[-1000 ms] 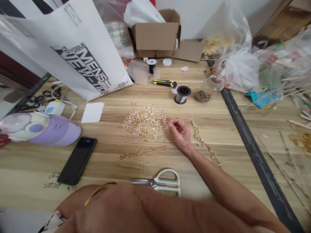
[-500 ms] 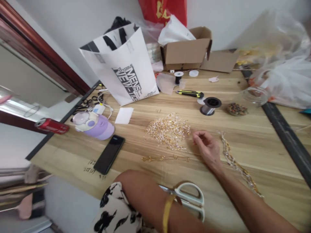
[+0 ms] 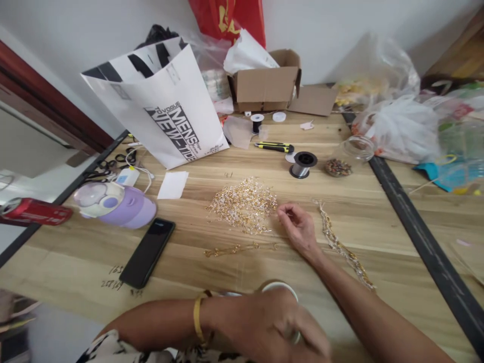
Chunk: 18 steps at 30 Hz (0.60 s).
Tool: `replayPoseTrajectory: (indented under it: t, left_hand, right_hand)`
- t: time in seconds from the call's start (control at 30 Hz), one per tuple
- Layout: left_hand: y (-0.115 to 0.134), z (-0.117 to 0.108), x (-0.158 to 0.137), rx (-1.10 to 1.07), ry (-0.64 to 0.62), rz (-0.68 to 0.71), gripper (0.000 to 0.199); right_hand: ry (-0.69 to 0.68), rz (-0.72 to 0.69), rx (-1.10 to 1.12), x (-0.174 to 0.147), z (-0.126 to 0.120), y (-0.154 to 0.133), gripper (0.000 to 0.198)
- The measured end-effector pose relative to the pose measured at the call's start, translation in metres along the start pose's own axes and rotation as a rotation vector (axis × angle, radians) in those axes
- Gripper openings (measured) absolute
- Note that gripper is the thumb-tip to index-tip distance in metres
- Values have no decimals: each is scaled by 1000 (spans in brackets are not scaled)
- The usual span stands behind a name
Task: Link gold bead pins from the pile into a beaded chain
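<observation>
Right hand (image 3: 298, 228) beside a glittering pile (image 3: 244, 204)

The pile of small gold and clear pieces lies just left of the right fingers. These are curled, thumb and forefinger close together — whether they pinch anything cannot be told. A thin gold chain (image 3: 236, 249) lies left of them and nearer the body; a bunch of strands (image 3: 342, 247) stretches to their right.

The left hand (image 3: 272, 322), nearer the body than the right fingers, is blurred, its fingers bent; how tightly they close, or on what, is unclear. It covers most of a tool, leaving part of a pale loop handle (image 3: 280, 284) and a sliver of metal. A yellow bracelet (image 3: 197, 317) circles the left wrist.

Beyond the right fingers stand a wire spool (image 3: 303, 165) and, farther right, a clear jar (image 3: 350, 155), with a cutter (image 3: 275, 147) behind the spool. Well to their left lie a phone (image 3: 147, 253) and a purple bottle (image 3: 130, 207); a red can (image 3: 38, 210) is cut off at the picture's left edge.

The wood-grained table (image 3: 181, 280) reaches a pale wall (image 3: 321, 30), with a carton (image 3: 266, 84) and a printed white bag (image 3: 166, 96) on its far side — farther than everything near the fingers.
</observation>
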State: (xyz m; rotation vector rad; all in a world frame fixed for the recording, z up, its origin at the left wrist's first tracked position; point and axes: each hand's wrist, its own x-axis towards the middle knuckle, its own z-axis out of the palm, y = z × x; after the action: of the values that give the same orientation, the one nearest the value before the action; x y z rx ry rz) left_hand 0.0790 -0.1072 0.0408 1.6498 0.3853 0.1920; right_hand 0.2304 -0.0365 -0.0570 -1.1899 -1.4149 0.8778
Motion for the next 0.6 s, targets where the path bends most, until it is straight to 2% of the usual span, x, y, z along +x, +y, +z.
replayPoseTrajectory:
  t: [0.07,0.17,0.23,0.3,0.37,0.6]
  left_hand:
    - [-3,-16,-10,214,169,-110,46]
    - [-24,-47,-28,736,478,-207,36]
    - [-42,-68,-38,999,573,-236,24]
    - [-55,-85,-45,1137,616,-305,20]
    - [-62,-96,-50,1174,618,-362,16]
    - [-71,-107,-48,1194,542,-344,17]
  right_hand:
    - [-7,-8,-11,0,0,0,17]
    - [-2,-16,-25,0,0,-2,17]
    - [-4,-26,-33,0,0,-2,17]
    - [-12,-38,-42,0,0,-3,16]
    - [-20,-44,-48,0,0,-2,15]
    - [-13,-22,-53,-1,0,0,14]
